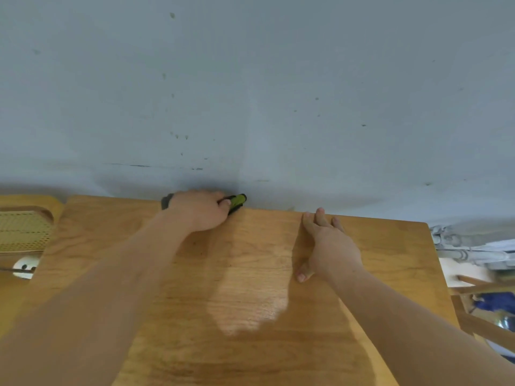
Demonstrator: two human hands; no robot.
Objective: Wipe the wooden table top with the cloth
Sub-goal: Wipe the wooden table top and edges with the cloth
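Observation:
The wooden table top (250, 274) fills the lower part of the view and ends against a grey wall. At its far edge my left hand (199, 211) is closed over a green and dark cloth (237, 201); a green end sticks out to the right of my fingers and a dark end to the left. My right hand (328, 243) lies flat on the wood to the right, palm down, fingers spread and pointing at the wall, holding nothing. A pale shiny patch shows on the wood between my forearms.
The grey wall (278, 93) stands right behind the table's far edge. A chair with a woven seat (22, 229) is at the left. Wooden furniture legs (479, 288) and blue and white items are off the table's right edge.

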